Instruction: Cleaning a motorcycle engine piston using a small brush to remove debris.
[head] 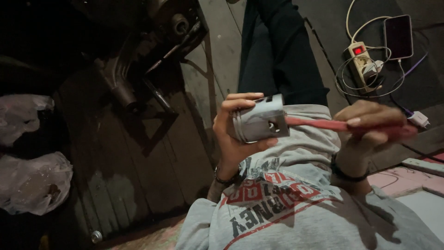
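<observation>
Floor to my left: dark wooden boards, with crumpled plastic bags [32, 185] at the far edge and a dark metal machine frame [138, 69] above them.
Left hand [233, 132]: my fingers are wrapped closed around a grey metal piston [259, 119], held up over my lap, its open skirt turned toward my right.
Right hand [367, 127]: my fingers are pinched shut on the handle of a red toothbrush [323, 124], whose head end sits at the piston's open side.
Step in hand: by my reading, brushing the piston clean.
Next move: likely calls for short strokes while my left hand turns the piston to a fresh patch.
Edges: the skirt's rim is thin and could catch the bristles.
Room: open air around both hands; my grey shirt [296, 203] lies close below.
Far right: a power strip [363, 58], its cables and a phone [398, 36] lie on the floor, well apart.
</observation>
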